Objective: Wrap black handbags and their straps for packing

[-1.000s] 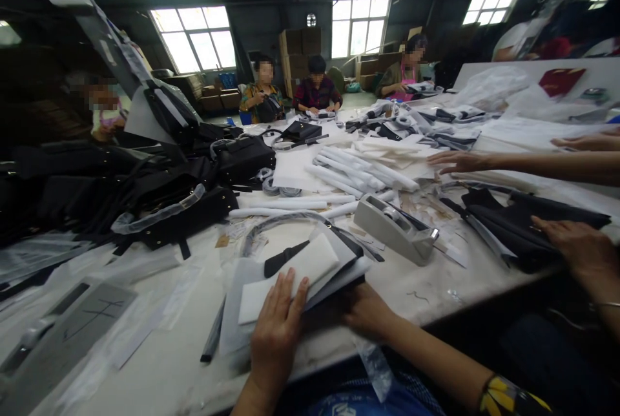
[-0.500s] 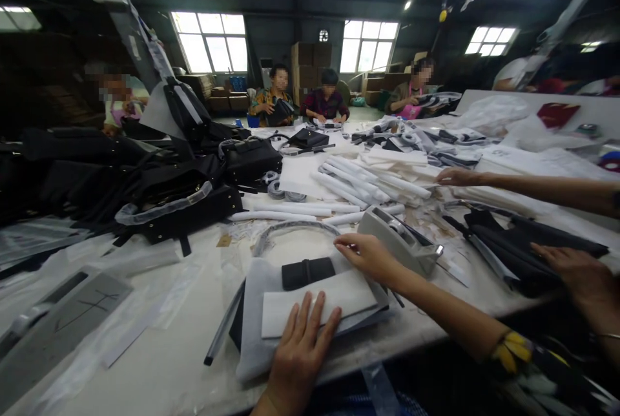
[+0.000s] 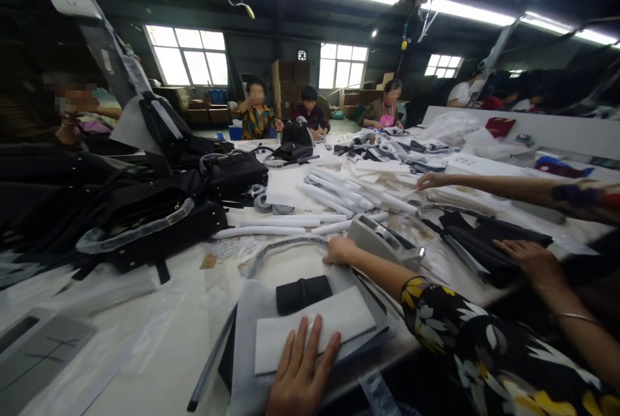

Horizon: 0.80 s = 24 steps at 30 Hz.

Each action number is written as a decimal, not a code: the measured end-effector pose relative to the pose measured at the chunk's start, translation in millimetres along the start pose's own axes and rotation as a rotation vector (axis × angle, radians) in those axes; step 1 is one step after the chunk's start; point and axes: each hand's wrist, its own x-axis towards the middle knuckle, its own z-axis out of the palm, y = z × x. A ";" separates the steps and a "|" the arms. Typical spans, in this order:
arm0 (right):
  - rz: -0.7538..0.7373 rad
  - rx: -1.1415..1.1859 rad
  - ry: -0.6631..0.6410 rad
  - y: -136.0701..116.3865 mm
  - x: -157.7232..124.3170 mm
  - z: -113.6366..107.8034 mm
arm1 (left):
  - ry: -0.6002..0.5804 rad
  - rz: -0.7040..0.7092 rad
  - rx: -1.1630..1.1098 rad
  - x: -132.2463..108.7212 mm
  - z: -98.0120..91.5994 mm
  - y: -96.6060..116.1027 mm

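Observation:
My left hand (image 3: 300, 371) lies flat with fingers spread on a white foam sheet (image 3: 314, 332) at the near table edge. The sheet rests on a flat black bag (image 3: 303, 293) wrapped in pale grey cloth (image 3: 252, 312). My right hand (image 3: 339, 250), in a floral sleeve, reaches forward to the near end of a grey tape dispenser (image 3: 382, 241). Its fingers are curled down, and I cannot make out what they pinch. A plastic-wrapped curved strap (image 3: 281, 249) lies just beyond the bag.
A co-worker at my right rests one hand (image 3: 527, 258) on a black bag (image 3: 484, 241) and stretches the other hand (image 3: 431, 180) toward white paper rolls (image 3: 349, 193). Black handbags (image 3: 159, 216) pile up at the left. Several people sit at the far end.
My right hand has gone from the bag's underside forward to the tape dispenser and curled its fingers. My left hand has stayed flat on the foam sheet. My view has tilted up.

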 end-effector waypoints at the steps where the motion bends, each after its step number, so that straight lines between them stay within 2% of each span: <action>1: 0.004 0.046 -0.023 3.1 0.8 -0.5 | 0.000 0.004 -0.003 -0.1 0.6 -0.9; 3: -0.010 0.161 -0.062 8.8 1.4 -1.1 | 0.002 0.008 -0.017 -0.6 1.6 -3.2; 8: -0.159 0.495 -0.049 23.2 -5.9 -1.6 | 0.010 0.002 -0.034 -0.7 1.2 -11.0; 16: -0.406 0.996 -0.056 47.3 -47.0 -11.7 | -0.028 0.026 -0.037 -1.0 2.0 -17.2; 18: -0.452 1.058 -0.054 52.5 -59.4 -10.2 | -0.042 0.033 -0.032 -0.2 -0.3 -17.2; 21: -0.505 1.104 -0.026 58.4 -81.3 -5.5 | -0.127 0.038 -0.036 3.9 -7.1 -18.2; 24: -0.658 0.937 0.105 62.4 -108.1 0.4 | -0.180 0.044 -0.031 8.8 -10.8 -20.6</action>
